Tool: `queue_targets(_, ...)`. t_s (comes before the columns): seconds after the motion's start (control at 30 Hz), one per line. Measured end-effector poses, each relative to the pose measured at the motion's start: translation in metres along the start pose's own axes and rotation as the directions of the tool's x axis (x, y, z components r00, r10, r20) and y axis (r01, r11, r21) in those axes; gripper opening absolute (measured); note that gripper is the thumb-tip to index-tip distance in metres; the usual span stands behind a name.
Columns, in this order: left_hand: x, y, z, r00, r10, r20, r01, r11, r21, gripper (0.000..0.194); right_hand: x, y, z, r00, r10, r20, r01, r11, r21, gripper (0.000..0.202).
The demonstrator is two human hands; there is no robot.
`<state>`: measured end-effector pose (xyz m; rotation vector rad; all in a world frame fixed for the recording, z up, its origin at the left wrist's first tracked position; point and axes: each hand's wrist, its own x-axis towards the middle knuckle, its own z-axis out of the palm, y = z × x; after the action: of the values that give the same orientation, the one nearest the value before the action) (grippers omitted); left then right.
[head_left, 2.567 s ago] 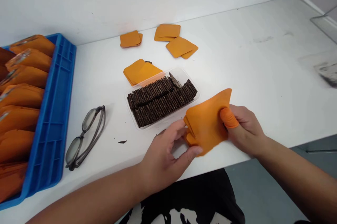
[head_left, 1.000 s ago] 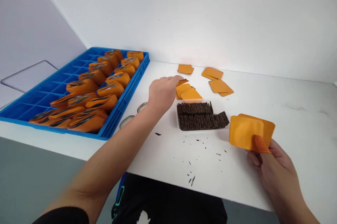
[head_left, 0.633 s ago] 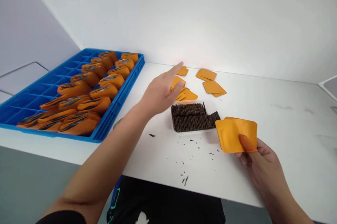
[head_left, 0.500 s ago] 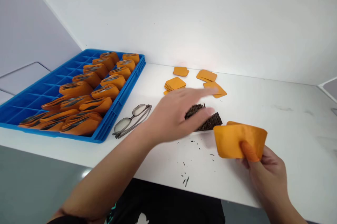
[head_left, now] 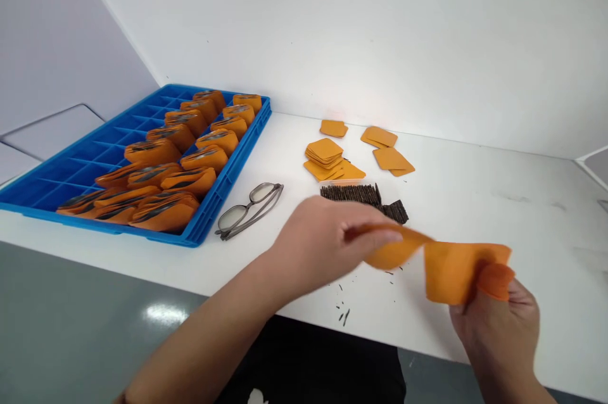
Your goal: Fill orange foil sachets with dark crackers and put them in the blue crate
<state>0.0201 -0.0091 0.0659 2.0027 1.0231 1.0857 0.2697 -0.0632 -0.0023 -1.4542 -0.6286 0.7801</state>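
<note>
Two hands, orange sheets in both, over front of white table

Nearest: black clothing at lap, below the table edge. Right hand, orange ribbed cover on thumb, at the front right; thumb and fingers grasping a thin, flexible orange sheet with rounded corners, held above the table. One layer or several: cannot tell. Left hand, bare, front centre, slightly blurred; thumb and fingers pinching a second, curved orange sheet. Its tip comes right up to the first one's upper corner; touching or not, cannot tell.

White flat table under it all. Small dark slivers scattered near front edge, below left hand. Grey-framed folded glasses left of left hand, lying on table. Just behind left hand: clear plastic rectangular box, mostly hidden, with rows of thin dark brown pieces standing on edge.

Blue plastic compartment tray along left side, running near to far; bundled orange packets fill many right-hand compartments.

Behind box: stack of orange square sheets, more fanned underneath. Farther back, three small orange piles near white wall.
</note>
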Motion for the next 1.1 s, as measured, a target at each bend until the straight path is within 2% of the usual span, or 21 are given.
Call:
queue_targets(0.03,0.002,-0.004,-0.007,0.988,-0.003,-0.154,0.005,1.0,0.011,0.01,0.003,-0.002,-0.002,0.997,0.046,-0.063,-0.043,0.997,0.059,0.066)
queue_targets(0.07,0.007,-0.009,-0.014,0.948,0.01,-0.318,0.006,0.999,0.05,0.014,0.004,-0.005,-0.004,0.991,0.083,-0.108,-0.071,0.992,0.107,0.068)
queue_targets(0.13,0.023,-0.024,-0.027,0.78,0.101,-0.618,0.071,0.966,0.247,0.02,0.002,-0.009,-0.004,0.985,0.103,-0.141,-0.082,0.985,0.15,0.069)
queue_targets(0.17,0.033,-0.033,-0.032,0.751,0.174,-0.636,0.11,0.918,0.382,0.022,0.0,-0.009,-0.003,0.986,0.102,-0.135,-0.082,0.985,0.151,0.069)
queue_targets(0.2,0.045,-0.042,-0.035,0.805,0.173,-0.567,0.152,0.864,0.48,0.026,-0.002,-0.008,-0.003,0.988,0.099,-0.122,-0.081,0.985,0.15,0.069)
queue_targets(0.23,0.056,-0.051,-0.037,0.892,0.094,-0.443,0.188,0.813,0.551,0.034,-0.005,-0.006,-0.002,0.991,0.098,-0.094,-0.084,0.985,0.148,0.069)
queue_targets(0.27,0.066,-0.059,-0.037,0.935,0.028,-0.353,0.19,0.801,0.567,0.037,-0.007,-0.004,-0.001,0.994,0.095,-0.054,-0.087,0.986,0.143,0.069)
queue_targets(0.33,0.081,-0.07,-0.037,0.971,-0.086,-0.223,0.204,0.783,0.587,0.035,-0.01,0.002,0.0,0.996,0.077,0.052,-0.083,0.989,0.12,0.069)
queue_targets(0.4,0.083,-0.071,-0.037,0.975,-0.171,-0.143,0.223,0.772,0.596,0.052,-0.014,0.004,0.001,0.987,0.044,0.156,-0.059,0.993,0.097,0.065)
queue_targets(0.47,0.07,-0.059,-0.038,0.977,-0.175,-0.121,0.212,0.774,0.597,0.064,-0.018,0.002,0.003,0.967,0.03,0.251,-0.051,0.996,0.076,0.057)
queue_targets(0.53,0.042,-0.037,-0.039,0.982,-0.055,-0.182,0.152,0.804,0.575,0.057,-0.025,-0.002,0.006,0.943,0.012,0.333,-0.04,0.996,0.077,0.051)
queue_targets(0.57,0.023,-0.024,-0.037,0.937,0.124,-0.325,0.07,0.849,0.524,0.049,-0.029,-0.004,0.008,0.932,-0.014,0.362,-0.023,0.995,0.096,0.048)
queue_targets(0.6,0.003,-0.011,-0.034,0.87,0.261,-0.419,-0.034,0.879,0.476,0.039,-0.033,-0.006,0.01,0.922,-0.052,0.383,0.003,0.992,0.127,0.046)
queue_targets(0.63,-0.018,0.001,-0.029,0.845,0.307,-0.439,-0.121,0.908,0.401,0.029,-0.038,-0.008,0.012,0.912,-0.09,0.399,0.028,0.987,0.158,0.044)
queue_targets(0.7,-0.058,0.02,-0.013,0.911,0.232,-0.341,-0.197,0.971,0.134,0.021,-0.048,-0.011,0.015,0.891,-0.159,0.425,0.073,0.974,0.213,0.042)
queue_targets(0.73,-0.074,0.026,-0.003,0.936,0.196,-0.294,-0.193,0.98,0.039,0.027,-0.054,-0.014,0.017,0.879,-0.186,0.439,0.088,0.968,0.235,0.042)
queue_targets(0.77,-0.087,0.03,0.006,0.951,0.198,-0.238,-0.205,0.979,-0.006,0.031,-0.06,-0.016,0.019,0.867,-0.21,0.451,0.1,0.962,0.254,0.041)
queue_targets(0.87,-0.109,0.04,0.025,0.961,0.174,-0.215,-0.18,0.984,-0.012,0.005,-0.081,-0.023,0.021,0.836,-0.281,0.472,0.128,0.935,0.329,0.036)
queue_targets(0.93,-0.115,0.048,0.024,0.955,0.133,-0.263,-0.14,0.99,-0.006,0.011,-0.097,-0.026,0.019,0.832,-0.315,0.456,0.155,0.922,0.354,0.029)
queue_targets(1.0,-0.122,0.063,0.014,0.94,0.122,-0.318,-0.127,0.992,0.006,0.011,-0.114,-0.028,0.013,0.807,-0.344,0.48,0.192,0.921,0.338,0.022)
queue_targets(1.1,-0.14,0.088,-0.006,0.885,0.235,-0.401,-0.209,0.972,0.108,0.007,-0.147,-0.027,0.0,0.694,-0.345,0.632,0.217,0.937,0.272,0.019)
